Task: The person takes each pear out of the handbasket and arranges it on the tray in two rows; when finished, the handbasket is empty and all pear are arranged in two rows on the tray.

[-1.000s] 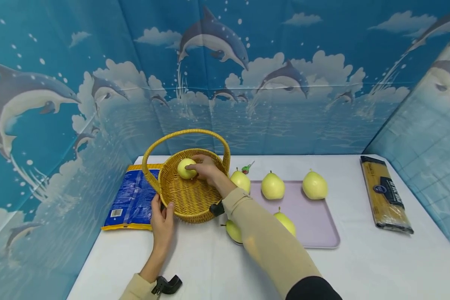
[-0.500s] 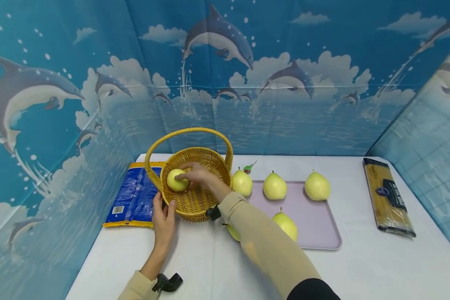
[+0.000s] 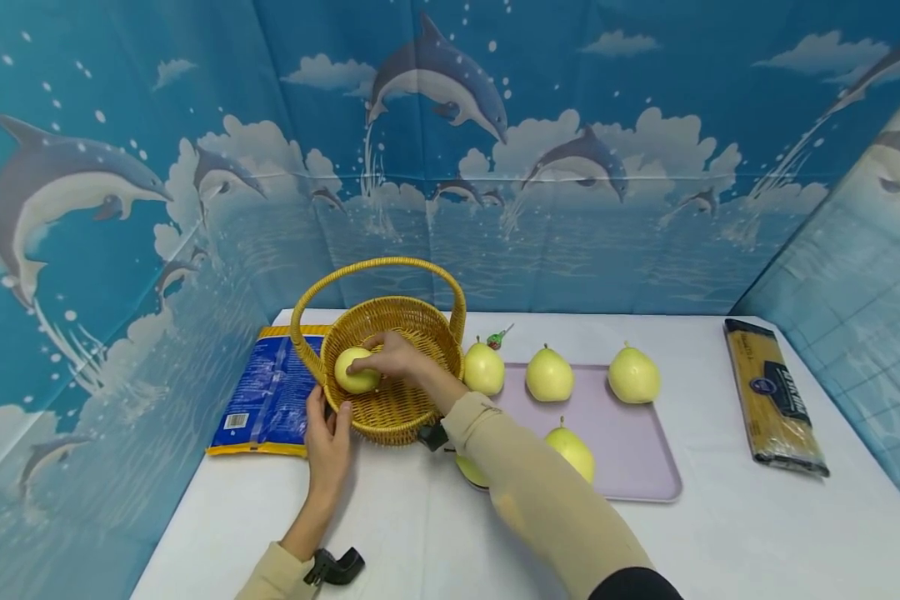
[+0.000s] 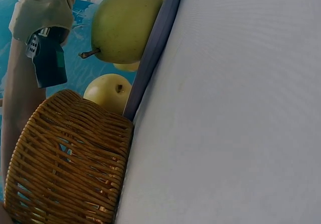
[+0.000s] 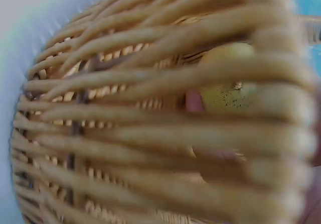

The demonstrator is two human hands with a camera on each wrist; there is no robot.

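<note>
A yellow wicker basket with a tall arched handle stands at the back left of the white table. Inside it, by the left wall, my right hand holds a pale yellow-green pear, thumb laid across its near face. Through the weave, the right wrist view catches that pear with a fingertip against it. My left hand holds the basket's near left side, thumb tip at the rim and fingers along the outer wall. Several more pears are on a lilac tray to the right, partly covered by my right sleeve.
A blue packet with yellow edges lies left of the basket, partly under the handle's side. At the far right is a gold and black packet. A small green and red item lies behind the tray. A dolphin-print curtain encloses the table's back.
The pear and my right hand have moved left and slightly down inside the basket, to its left wall. In the last half second they barely shift. My left hand keeps its place on the basket.
</note>
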